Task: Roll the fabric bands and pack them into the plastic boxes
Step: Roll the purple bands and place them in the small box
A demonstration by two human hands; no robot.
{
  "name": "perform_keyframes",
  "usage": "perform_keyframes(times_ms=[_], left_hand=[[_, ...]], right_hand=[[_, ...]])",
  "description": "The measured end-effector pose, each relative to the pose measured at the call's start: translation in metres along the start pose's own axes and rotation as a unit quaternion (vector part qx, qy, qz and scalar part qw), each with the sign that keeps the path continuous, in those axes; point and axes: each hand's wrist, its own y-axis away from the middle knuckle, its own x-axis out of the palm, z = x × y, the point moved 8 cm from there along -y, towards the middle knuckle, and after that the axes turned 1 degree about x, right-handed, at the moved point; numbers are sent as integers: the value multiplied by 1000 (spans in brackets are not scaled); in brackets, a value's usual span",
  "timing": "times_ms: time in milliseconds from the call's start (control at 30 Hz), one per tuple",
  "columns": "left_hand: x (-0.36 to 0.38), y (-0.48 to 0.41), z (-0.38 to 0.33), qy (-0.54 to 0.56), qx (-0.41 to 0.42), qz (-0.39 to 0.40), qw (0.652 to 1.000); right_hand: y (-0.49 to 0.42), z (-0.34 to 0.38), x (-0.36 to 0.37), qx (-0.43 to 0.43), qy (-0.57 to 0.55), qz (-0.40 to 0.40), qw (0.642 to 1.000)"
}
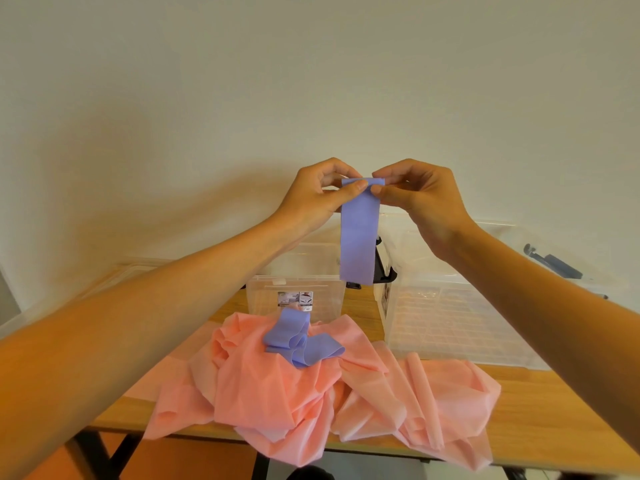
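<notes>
Our left grip (322, 192) and right grip (419, 199) pinch the purple band (358, 237) by its top edge, above the far boxes (263, 292), rolling barely begun. On the near desk (540, 410), pink bands (294, 386) lie loose; none looks packed.

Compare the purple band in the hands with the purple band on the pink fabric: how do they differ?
The held purple band hangs straight and flat; the lying purple band is crumpled in loose folds. The held purple band is in the air, its top edge pinched by the left hand and right hand; the lying purple band rests untouched on the pink fabric. Both are the same purple.
</notes>
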Motion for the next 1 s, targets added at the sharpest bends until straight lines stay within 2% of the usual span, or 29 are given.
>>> perform_keyframes(times_ms=[167, 600, 733, 1000], left_hand=[[-3, -1, 1, 0, 4, -19, 1000], [-2, 1, -9, 38, 23, -10, 999], [-3, 0, -6, 5, 11, -11, 1000], [-4, 2, -3, 29, -10, -27, 999]], right_hand=[[1, -1, -1, -6, 7, 4, 1000], [1, 3, -1, 7, -15, 1, 1000], [0, 1, -7, 9, -8, -15, 1000], [3, -1, -15, 7, -17, -68, 998]])
